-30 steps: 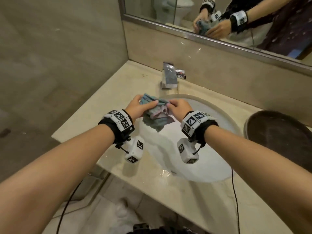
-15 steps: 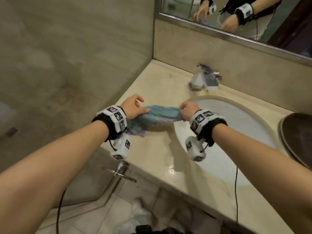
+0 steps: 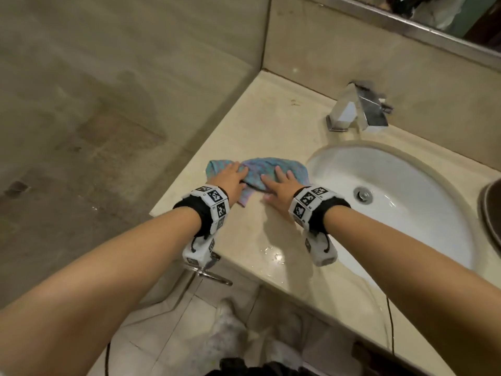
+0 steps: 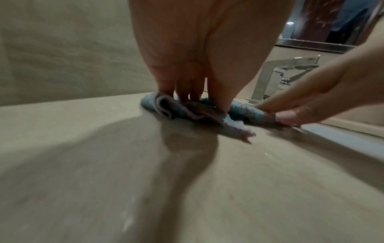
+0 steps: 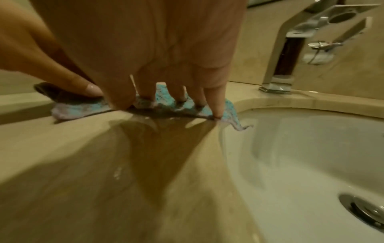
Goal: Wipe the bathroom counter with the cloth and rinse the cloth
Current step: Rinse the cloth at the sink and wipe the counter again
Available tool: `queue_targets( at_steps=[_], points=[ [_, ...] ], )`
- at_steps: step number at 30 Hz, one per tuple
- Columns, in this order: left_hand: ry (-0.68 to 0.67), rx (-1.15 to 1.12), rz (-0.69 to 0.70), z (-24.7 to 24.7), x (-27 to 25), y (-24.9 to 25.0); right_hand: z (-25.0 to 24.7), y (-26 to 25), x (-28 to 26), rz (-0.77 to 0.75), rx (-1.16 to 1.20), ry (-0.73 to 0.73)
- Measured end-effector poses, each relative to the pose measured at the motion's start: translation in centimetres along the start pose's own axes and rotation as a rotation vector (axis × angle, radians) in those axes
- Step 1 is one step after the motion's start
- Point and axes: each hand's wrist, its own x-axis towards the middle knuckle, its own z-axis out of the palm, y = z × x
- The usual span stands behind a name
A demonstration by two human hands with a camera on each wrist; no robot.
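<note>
A teal and lilac cloth point(image 3: 267, 168) lies spread on the beige stone counter point(image 3: 273, 123), just left of the white sink point(image 3: 423, 169). My left hand point(image 3: 230, 176) presses on the cloth's left part with straight fingers. My right hand point(image 3: 282, 183) lies flat on its right part, fingers spread. In the left wrist view the cloth point(image 4: 245, 112) bunches under my left fingertips point(image 4: 187, 97). In the right wrist view the cloth point(image 5: 164, 105) sits under my spread right fingers point(image 5: 216, 105), its corner hanging over the sink's rim point(image 5: 290, 103).
A square chrome tap point(image 3: 360, 107) stands behind the sink, whose drain point(image 3: 363, 195) shows in the bowl. A dark round basin point(image 3: 492, 218) sits at the far right. Water drops point(image 3: 271, 253) lie on the counter's front. A tiled wall closes the left side.
The cloth went from being held over the sink, to stretched between both hands, to lying on the counter. Both hands now press it flat instead of gripping it.
</note>
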Motion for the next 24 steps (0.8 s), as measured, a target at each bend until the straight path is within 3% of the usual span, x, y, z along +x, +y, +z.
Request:
queue_targets(
  at_steps=[11,24],
  points=[
    [-0.074,0.117,0.032,-3.3,9.5,1.5,-3.9,3.9,5.1,0.146,0.069,0.031],
    [0.0,0.078,0.002,-8.6,21.7,2.6,-12.7,9.0,14.7,0.113,0.067,0.102]
  ],
)
